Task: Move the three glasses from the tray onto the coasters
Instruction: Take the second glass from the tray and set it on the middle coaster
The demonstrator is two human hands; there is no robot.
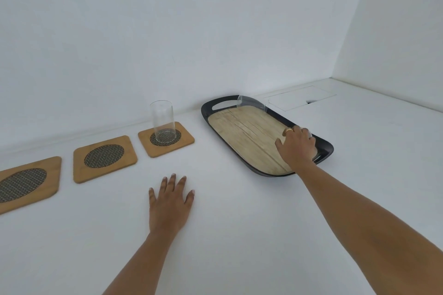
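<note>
Clear glass (163, 120) already stands on our right-hand coaster (166, 139). Our right hand (297, 147) wraps a second glass (311, 137) at the tray's (239, 141) near end; a third (252, 103) waits at the far end. Our left hand (169, 203) rests flat and spread, seemingly steadying us, two coasters (105, 158) unfilled.

White countertop (239, 235) | three bamboo coasters (105, 159) in a row, 9 to 11 o'clock | black wood-lined tray (242, 127), 1 o'clock | left hand (169, 203) flat, centre
</note>
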